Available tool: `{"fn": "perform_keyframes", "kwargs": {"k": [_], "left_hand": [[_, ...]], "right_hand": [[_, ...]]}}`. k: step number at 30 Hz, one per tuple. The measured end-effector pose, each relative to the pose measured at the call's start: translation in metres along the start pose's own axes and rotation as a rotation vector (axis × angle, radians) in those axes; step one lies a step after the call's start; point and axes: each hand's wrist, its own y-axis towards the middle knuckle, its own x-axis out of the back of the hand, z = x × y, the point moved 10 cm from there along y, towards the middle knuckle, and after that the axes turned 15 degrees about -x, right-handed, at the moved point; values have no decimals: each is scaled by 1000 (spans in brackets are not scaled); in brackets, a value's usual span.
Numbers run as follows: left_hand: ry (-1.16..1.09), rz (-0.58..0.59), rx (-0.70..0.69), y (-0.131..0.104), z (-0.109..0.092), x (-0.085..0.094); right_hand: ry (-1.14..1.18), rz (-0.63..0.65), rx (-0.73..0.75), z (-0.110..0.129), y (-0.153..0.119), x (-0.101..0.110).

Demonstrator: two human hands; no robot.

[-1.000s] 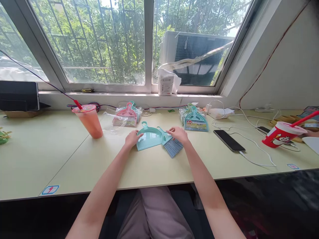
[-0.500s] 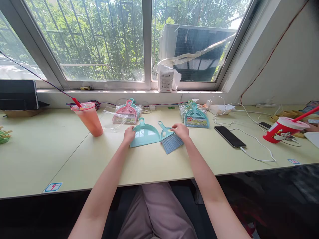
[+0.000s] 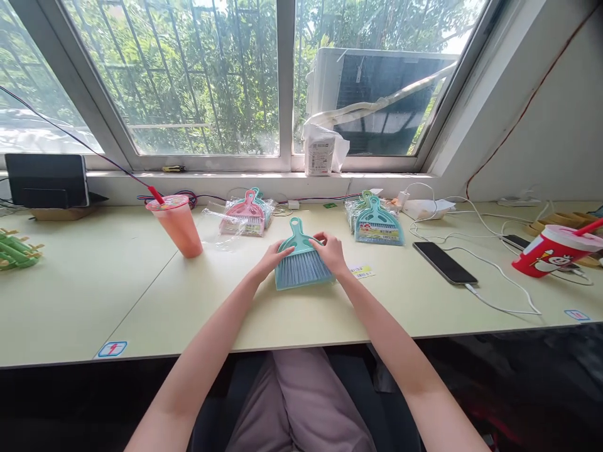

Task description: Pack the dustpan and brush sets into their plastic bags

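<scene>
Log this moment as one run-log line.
left hand: on brush, left side | right hand: on brush, right side | brush: lies over dustpan | printed card: beside right wrist

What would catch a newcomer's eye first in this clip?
Probably the teal dustpan with its blue-bristled brush laid over it, held between two bare hands at the table's centre. Next, the tall cup of orange-pink drink to the left and the bright red cup at the far right.

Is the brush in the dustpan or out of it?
In: the brush lies nested in the dustpan, whose rim shows below the bristles.
</scene>
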Motion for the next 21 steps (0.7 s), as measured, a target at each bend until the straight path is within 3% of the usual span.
{"fn": "perform_keyframes", "kwargs": {"k": [3,5,7,10,12,16,21], "left_hand": [[35,-38,-3,0,4,3],[30,-58,5,-1,4,7],[15,-28,13,-3,2,4],[-31,50,15,-5,-4,-8],[-53,49,35,-7,-4,-11],[-29,-3,68,-7,3,-4],[-31,27,40,-5,6,-1]], "right_hand": [[-243,-105,108,12,-8,3],[-288,-162,129,14,-8,11],[-219,-77,95,9,-2,10],[-59,265,5,-3,3,-14],[-5,394,-43,-9,1,-28],[122,391,-151,-20,0,-36],[307,408,-281,-29,-6,-41]]}}
